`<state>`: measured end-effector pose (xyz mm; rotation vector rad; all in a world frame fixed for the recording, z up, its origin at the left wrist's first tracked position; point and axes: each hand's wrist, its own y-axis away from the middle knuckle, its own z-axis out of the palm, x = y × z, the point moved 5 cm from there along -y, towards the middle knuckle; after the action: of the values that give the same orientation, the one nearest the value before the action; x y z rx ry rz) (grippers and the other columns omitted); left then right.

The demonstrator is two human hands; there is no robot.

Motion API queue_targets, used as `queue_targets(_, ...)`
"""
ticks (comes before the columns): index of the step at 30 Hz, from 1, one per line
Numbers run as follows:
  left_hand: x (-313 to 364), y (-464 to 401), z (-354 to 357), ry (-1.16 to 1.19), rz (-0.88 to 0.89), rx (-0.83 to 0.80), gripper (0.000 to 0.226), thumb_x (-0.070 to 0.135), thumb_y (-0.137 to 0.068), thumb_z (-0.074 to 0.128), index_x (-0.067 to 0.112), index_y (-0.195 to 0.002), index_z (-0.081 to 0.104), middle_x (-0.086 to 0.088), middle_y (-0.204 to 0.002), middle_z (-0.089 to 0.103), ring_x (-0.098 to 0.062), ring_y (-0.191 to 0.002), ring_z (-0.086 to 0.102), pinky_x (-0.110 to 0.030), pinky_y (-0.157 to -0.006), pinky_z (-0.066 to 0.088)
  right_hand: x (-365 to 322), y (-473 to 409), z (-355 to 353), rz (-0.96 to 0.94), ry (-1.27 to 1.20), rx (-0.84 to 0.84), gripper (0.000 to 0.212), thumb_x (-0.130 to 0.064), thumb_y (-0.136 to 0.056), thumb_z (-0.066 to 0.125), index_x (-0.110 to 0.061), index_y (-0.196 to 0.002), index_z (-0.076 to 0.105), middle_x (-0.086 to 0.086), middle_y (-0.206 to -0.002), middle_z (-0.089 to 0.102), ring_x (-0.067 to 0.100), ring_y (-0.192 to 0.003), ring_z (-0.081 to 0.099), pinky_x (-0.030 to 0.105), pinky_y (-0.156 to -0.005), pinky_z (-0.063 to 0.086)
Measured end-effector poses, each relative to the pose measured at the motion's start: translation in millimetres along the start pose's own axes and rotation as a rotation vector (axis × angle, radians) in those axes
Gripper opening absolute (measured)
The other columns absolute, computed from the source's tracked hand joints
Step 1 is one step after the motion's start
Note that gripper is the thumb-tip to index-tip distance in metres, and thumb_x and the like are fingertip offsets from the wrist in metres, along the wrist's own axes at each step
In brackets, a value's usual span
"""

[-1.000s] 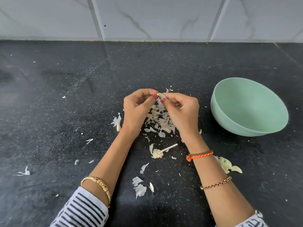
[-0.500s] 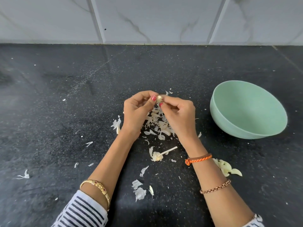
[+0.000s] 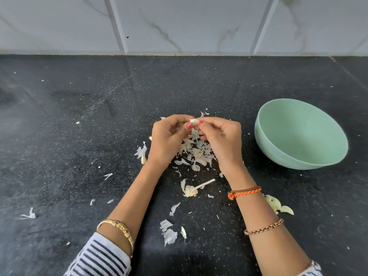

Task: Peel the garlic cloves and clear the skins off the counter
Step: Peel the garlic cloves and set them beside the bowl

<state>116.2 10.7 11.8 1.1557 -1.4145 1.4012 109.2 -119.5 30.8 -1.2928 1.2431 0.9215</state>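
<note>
Fingers of left hand (image 3: 167,139) and right hand (image 3: 221,140) pinch one garlic clove (image 3: 194,121) beside one bowl (image 3: 294,154).

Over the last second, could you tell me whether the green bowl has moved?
No; the green bowl keeps its spacing from the garlic stalk; only the view shifted.

1. The surface (image 3: 79,120) is black speckled stone meeting a tiled wall at the back.
2. A mint-green bowl (image 3: 302,136) stands on its right part.
3. A heap of garlic skins (image 3: 196,154) lies at the middle.
4. Just nearer lies a bare garlic stem (image 3: 196,189).
5. Peeled cloves (image 3: 278,207) lie near the right edge, nearer than the bowl.
6. Loose skin flakes (image 3: 169,234) lie scattered left and front.
</note>
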Motion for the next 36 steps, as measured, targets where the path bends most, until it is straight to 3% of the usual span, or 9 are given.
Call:
queue_targets(5, 1, -1, -4, -0.204, 0.09, 0.043, 0.008, 0.011, -0.088, 0.062, 0.016, -0.087, 0.069, -0.013, -0.077, 0.069, -0.04, -0.07, 0.059, -0.052, -0.065, 0.051, -1, 0, 0, -0.012, 0.024, -0.028, 0.03, -0.003, -0.082, 0.063, -0.031, -0.073, 0.07, -0.002, -0.065, 0.07, 0.016, -0.063, 0.063, 0.041, -0.063, 0.054)
queue_targets(9, 5, 0, -3, -0.245, 0.1, 0.06, 0.008, 0.009, -0.088, 0.061, 0.014, -0.088, 0.067, 0.008, -0.075, 0.067, -0.018, -0.072, 0.064, -0.034, -0.069, 0.054, 1, 1, 4, -0.007, 0.012, -0.061, 0.029, -0.007, -0.082, 0.064, -0.032, -0.069, 0.069, 0.022, -0.07, 0.067, 0.034, -0.063, 0.061, 0.051, -0.06, 0.05)
queue_targets(13, 3, -1, -7, -0.323, 0.134, 0.09, 0.008, 0.008, -0.088, 0.062, 0.012, -0.088, 0.068, 0.014, -0.077, 0.065, -0.004, -0.069, 0.058, -0.012, -0.063, 0.044, 1, 1, 3, 0.031, -0.008, -0.068, 0.031, -0.001, -0.083, 0.061, -0.029, -0.073, 0.069, 0.0, -0.067, 0.07, 0.019, -0.065, 0.064, 0.041, -0.064, 0.054)
queue_targets(17, 4, -2, -7, -0.362, 0.186, 0.075, 0.009, 0.008, -0.087, 0.061, 0.008, -0.09, 0.07, 0.011, -0.078, 0.065, -0.006, -0.072, 0.06, -0.016, -0.065, 0.047, 1, 0, 2, 0.048, -0.006, -0.078, 0.031, 0.002, -0.083, 0.059, -0.026, -0.073, 0.069, -0.003, -0.066, 0.07, 0.014, -0.064, 0.064, 0.035, -0.062, 0.055)
queue_targets(22, 6, -2, -6, -0.389, 0.226, 0.041, 0.015, 0.011, -0.084, 0.058, 0.004, -0.091, 0.07, 0.0, -0.08, 0.068, -0.015, -0.074, 0.062, -0.026, -0.068, 0.05, 2, 0, -1, 0.032, 0.008, -0.037, 0.031, 0.0, -0.079, 0.064, -0.027, -0.067, 0.069, -0.002, -0.061, 0.069, 0.03, -0.062, 0.064, 0.045, -0.059, 0.052)
queue_targets(25, 12, 1, 1, -0.388, 0.263, 0.031, 0.016, 0.011, -0.083, 0.057, 0.002, -0.088, 0.07, -0.001, -0.077, 0.067, -0.017, -0.074, 0.059, -0.022, -0.064, 0.047, 2, 0, -3, 0.005, -0.018, 0.009, 0.037, 0.0, -0.076, 0.067, -0.034, -0.062, 0.068, 0.006, -0.058, 0.068, 0.026, -0.057, 0.058, 0.046, -0.053, 0.048)
queue_targets(28, 12, 2, 2, -0.353, 0.246, 0.074, 0.016, 0.011, -0.084, 0.057, 0.002, -0.087, 0.069, -0.005, -0.076, 0.068, -0.02, -0.069, 0.06, -0.031, -0.063, 0.048, 1, 1, -2, 0.007, -0.068, 0.006, 0.031, 0.0, -0.078, 0.066, -0.029, -0.068, 0.07, 0.014, -0.062, 0.067, 0.021, -0.06, 0.056, 0.037, -0.055, 0.047)
queue_targets(32, 8, 0, -5, -0.321, 0.186, 0.129, 0.017, 0.015, -0.084, 0.058, 0.004, -0.089, 0.069, 0.001, -0.079, 0.067, -0.015, -0.073, 0.062, -0.032, -0.067, 0.051, 2, -2, 0, 0.079, -0.111, -0.074, 0.021, -0.001, -0.085, 0.061, -0.019, -0.079, 0.071, -0.005, -0.064, 0.07, 0.007, -0.065, 0.063, 0.017, -0.058, 0.051)
queue_targets(36, 10, 1, -6, -0.368, 0.22, 0.134, 0.017, 0.013, -0.083, 0.058, 0.003, -0.089, 0.069, 0.002, -0.078, 0.066, -0.014, -0.073, 0.061, -0.027, -0.066, 0.05, 1, -3, -2, 0.04, -0.069, -0.09, 0.019, 0.0, -0.085, 0.061, -0.016, -0.085, 0.072, -0.003, -0.07, 0.07, 0.009, -0.068, 0.065, 0.018, -0.058, 0.052)
